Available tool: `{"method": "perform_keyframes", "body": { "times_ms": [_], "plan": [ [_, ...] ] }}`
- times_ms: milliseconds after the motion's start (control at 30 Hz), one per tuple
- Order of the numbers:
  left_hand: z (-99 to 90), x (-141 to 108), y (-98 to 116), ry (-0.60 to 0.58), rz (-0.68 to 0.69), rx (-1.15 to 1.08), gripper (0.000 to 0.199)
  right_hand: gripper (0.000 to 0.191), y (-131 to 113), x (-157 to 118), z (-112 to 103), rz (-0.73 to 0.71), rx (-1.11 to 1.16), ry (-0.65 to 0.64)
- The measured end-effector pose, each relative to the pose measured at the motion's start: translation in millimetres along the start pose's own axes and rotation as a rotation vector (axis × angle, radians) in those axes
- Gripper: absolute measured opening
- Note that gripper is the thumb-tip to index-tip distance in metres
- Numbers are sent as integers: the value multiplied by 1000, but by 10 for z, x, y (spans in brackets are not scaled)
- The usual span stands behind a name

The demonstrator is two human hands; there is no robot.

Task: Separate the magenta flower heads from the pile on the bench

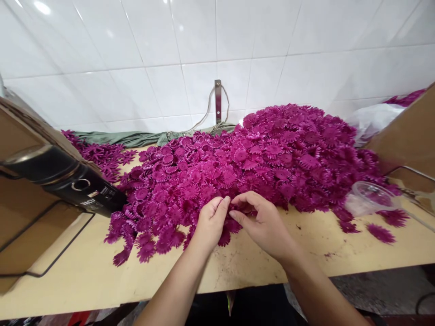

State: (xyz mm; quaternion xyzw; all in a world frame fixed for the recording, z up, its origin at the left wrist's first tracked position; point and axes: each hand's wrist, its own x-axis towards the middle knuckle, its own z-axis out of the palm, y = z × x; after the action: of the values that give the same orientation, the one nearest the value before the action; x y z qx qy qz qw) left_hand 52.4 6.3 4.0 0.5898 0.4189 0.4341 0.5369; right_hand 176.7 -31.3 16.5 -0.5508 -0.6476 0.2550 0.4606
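Closest to me, at the bottom of the frame, dark clothing (251, 303) sits below the table edge, and two bare forearms reach up over the pale tabletop (84, 276). They meet at the center, where the left hand (211, 218) has its thumb pressed down along its forefinger; whether anything is pinched there I can't tell. The right hand (261, 222) comes in just beside it, thumb and forefinger apart, purple showing in the gap between them.

Both hands are at the near edge of the big heap of magenta flower heads (217, 170), which fills the middle of the frame and climbs highest right of center. At the right, two loose heads (381, 233) lie on the table near a clear plastic tub (372, 199). At the left, a black bottle (91, 190) slants in front of a cardboard box (41, 235) — the lettering reads VACU — and another box (408, 131) stands at the right edge.

Farther back, a smaller pile of star-shaped purple pieces (98, 156) lies left, a white plastic bag (374, 118) right. Green cloth (132, 138) runs along the foot of the white tiled wall (190, 36), under a metal bracket (218, 102) with cord (207, 111) looped around it.
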Motion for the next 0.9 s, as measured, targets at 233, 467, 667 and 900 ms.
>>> {"method": "perform_keyframes", "body": {
  "times_ms": [233,467,667,900],
  "plan": [
    [11,-69,34,-51,73,105,14,5,-4,51,-7,31,-7,201],
    [11,-55,154,36,103,96,22,7,-97,211,70,75,152,242],
    [-25,-215,141,-18,87,91,25,5,95,539,-324,79,32,700],
    [-27,-199,108,-9,3,-47,20,34,69,610,-439,0,-124,340]
  ]
}}
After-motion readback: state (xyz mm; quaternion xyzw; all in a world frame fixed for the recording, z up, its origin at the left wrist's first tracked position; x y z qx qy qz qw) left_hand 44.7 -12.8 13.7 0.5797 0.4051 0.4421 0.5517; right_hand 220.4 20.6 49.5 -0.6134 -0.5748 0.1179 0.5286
